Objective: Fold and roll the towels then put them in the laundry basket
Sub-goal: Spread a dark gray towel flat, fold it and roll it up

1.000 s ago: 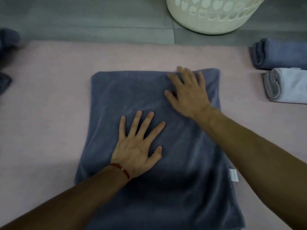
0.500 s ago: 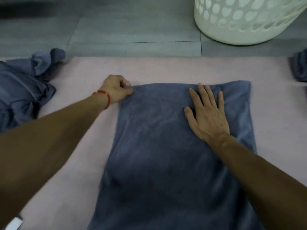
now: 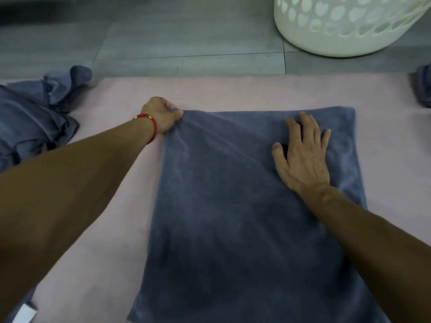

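A folded dark blue towel [image 3: 233, 217] lies flat on the pink mat [image 3: 256, 92] in front of me. My left hand [image 3: 162, 114], with a red band at the wrist, grips the towel's far left corner, and a crease runs from it across the cloth. My right hand [image 3: 303, 152] presses flat on the towel near its far right side, fingers straight. The white laundry basket [image 3: 345, 26] with heart-shaped holes stands on the grey floor at the top right.
A heap of crumpled blue towels [image 3: 30, 122] lies at the mat's left edge. Part of a rolled blue towel [image 3: 423, 87] shows at the right edge. A white tag [image 3: 24, 313] shows at the bottom left. Grey tiled floor [image 3: 175, 43] lies beyond the mat.
My left hand left the towel's middle, reached to its far left corner and took hold of it. The view swung left, so the heap came in and the rolled towels went out.
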The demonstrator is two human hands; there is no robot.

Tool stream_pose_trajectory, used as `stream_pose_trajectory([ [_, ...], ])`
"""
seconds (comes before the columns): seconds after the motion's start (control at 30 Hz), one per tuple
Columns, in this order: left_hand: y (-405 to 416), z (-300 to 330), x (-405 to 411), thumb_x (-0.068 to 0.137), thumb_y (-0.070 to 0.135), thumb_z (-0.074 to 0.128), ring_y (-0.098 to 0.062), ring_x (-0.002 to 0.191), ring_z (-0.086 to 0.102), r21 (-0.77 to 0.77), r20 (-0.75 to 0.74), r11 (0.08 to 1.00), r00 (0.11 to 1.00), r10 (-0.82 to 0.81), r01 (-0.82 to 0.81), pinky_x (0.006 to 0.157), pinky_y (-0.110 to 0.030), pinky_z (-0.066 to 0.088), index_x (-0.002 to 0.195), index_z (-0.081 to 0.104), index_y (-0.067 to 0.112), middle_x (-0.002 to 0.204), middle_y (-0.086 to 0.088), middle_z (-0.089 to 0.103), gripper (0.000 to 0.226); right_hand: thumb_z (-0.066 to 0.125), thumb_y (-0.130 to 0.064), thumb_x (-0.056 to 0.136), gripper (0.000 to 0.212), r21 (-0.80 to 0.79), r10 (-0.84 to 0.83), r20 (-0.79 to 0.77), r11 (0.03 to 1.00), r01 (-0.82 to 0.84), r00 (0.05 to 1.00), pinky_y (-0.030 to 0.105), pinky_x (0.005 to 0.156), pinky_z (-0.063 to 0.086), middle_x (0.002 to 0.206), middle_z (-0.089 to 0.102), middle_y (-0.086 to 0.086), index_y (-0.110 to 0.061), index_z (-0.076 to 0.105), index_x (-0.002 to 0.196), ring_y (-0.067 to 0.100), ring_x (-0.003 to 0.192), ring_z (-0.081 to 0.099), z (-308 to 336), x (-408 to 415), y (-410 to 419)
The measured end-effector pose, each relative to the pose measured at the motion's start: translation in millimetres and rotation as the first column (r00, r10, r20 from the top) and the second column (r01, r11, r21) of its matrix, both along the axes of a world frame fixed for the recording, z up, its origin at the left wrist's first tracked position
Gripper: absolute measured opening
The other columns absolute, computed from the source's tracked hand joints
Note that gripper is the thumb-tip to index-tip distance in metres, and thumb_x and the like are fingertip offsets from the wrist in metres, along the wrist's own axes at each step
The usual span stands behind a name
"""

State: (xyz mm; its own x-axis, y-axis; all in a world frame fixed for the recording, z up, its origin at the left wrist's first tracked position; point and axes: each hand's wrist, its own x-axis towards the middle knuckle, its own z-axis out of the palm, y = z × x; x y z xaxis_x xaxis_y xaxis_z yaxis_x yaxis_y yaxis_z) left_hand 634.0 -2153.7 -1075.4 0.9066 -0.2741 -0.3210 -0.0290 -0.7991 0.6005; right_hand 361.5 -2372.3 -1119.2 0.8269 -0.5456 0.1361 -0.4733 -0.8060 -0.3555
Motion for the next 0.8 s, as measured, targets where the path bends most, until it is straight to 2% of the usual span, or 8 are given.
stream_pose_trajectory([
  [0.1,-6.4,8.1,-8.6,0.098,0.046,0.057,-0.023,0.065,0.06,-0.079,-0.077,0.994,0.994,0.071,-0.077,0.05,-0.025,0.052,0.095,0.067,0.009,0.082,-0.008,0.063,0.038,0.032,-0.042,0.1,0.057,0.039,-0.166,0.088,0.986,0.163,0.982,0.059,0.119,0.021,0.163,0.026,0.014,-0.011,0.041,0.147,0.035,0.15,0.021,8.5,2.9,-23.3],
  [0.17,-4.0,11.9,-7.8,0.103,0.035,0.055,-0.019,0.064,0.057,-0.113,-0.149,0.988,0.985,0.084,-0.101,0.039,-0.019,0.047,0.1,0.066,0.008,0.083,-0.008,0.061,0.029,0.038,-0.033,0.104,0.049,-0.018,-0.271,-0.002,0.962,0.271,0.963,0.057,0.112,0.024,0.162,0.029,0.009,-0.016,0.039,0.15,0.035,0.148,0.023,15.9,4.5,-54.0],
  [0.27,3.1,16.8,-5.2,0.098,0.015,0.064,-0.019,0.076,0.064,-0.179,-0.23,0.975,0.969,0.089,-0.132,0.045,-0.021,0.054,0.09,0.066,0.011,0.089,-0.007,0.066,0.009,0.05,-0.035,0.103,0.044,0.024,-0.273,-0.22,0.958,0.285,0.936,0.054,0.109,0.028,0.15,0.039,0.012,-0.02,0.047,0.144,0.038,0.137,0.032,28.7,5.2,-96.7],
  [0.37,9.2,20.6,-3.7,0.095,0.006,0.065,-0.021,0.078,0.068,-0.266,-0.228,0.946,0.965,0.128,-0.188,0.049,-0.023,0.057,0.085,0.067,0.011,0.089,-0.009,0.069,0.011,0.07,-0.034,0.093,0.037,0.115,-0.27,-0.26,0.945,0.307,0.927,0.054,0.106,0.04,0.135,0.048,0.02,-0.018,0.063,0.125,0.043,0.126,0.044,40.4,6.6,-125.3],
  [0.43,11.3,26.2,-6.1,0.095,0.001,0.063,-0.02,0.079,0.068,-0.317,-0.194,0.933,0.975,0.11,-0.168,0.055,-0.023,0.059,0.088,0.07,0.01,0.088,-0.009,0.069,0.013,0.075,-0.038,0.089,0.032,0.121,-0.249,-0.303,0.947,0.296,0.92,0.052,0.103,0.045,0.129,0.051,0.021,-0.018,0.068,0.113,0.044,0.12,0.049,51.8,3.0,-133.6],
  [0.6,15.6,47.0,-7.5,0.098,0.002,0.059,-0.021,0.084,0.067,-0.389,-0.048,0.917,0.996,0.075,-0.088,0.071,-0.032,0.061,0.093,0.071,0.01,0.093,-0.01,0.069,0.015,0.081,-0.04,0.083,0.036,0.424,-0.267,-0.099,0.86,0.284,0.958,0.041,0.084,0.053,0.104,0.065,0.012,-0.017,0.061,0.101,0.031,0.095,0.061,85.8,-12.6,-144.2],
  [0.7,21.9,68.4,-16.4,0.102,0.006,0.054,-0.015,0.075,0.063,-0.42,0.06,0.907,0.998,0.036,-0.008,0.062,-0.024,0.061,0.089,0.065,0.013,0.087,-0.007,0.064,0.018,0.081,-0.035,0.084,0.034,0.623,-0.304,0.048,0.754,0.209,0.951,0.035,0.072,0.061,0.108,0.069,0.014,-0.015,0.062,0.105,0.025,0.093,0.066,115.0,-26.2,-143.7],
  [0.8,33.9,88.9,-22.7,0.102,0.013,0.054,-0.018,0.068,0.063,-0.36,0.235,0.932,0.971,0.04,0.049,0.058,-0.023,0.06,0.091,0.065,0.011,0.082,-0.009,0.064,0.016,0.076,-0.024,0.09,0.018,0.658,-0.328,0.142,0.736,0.158,0.934,0.019,0.053,0.057,0.099,0.065,0.016,-0.011,0.065,0.094,0.018,0.077,0.063,146.5,-40.6,-137.8],
])
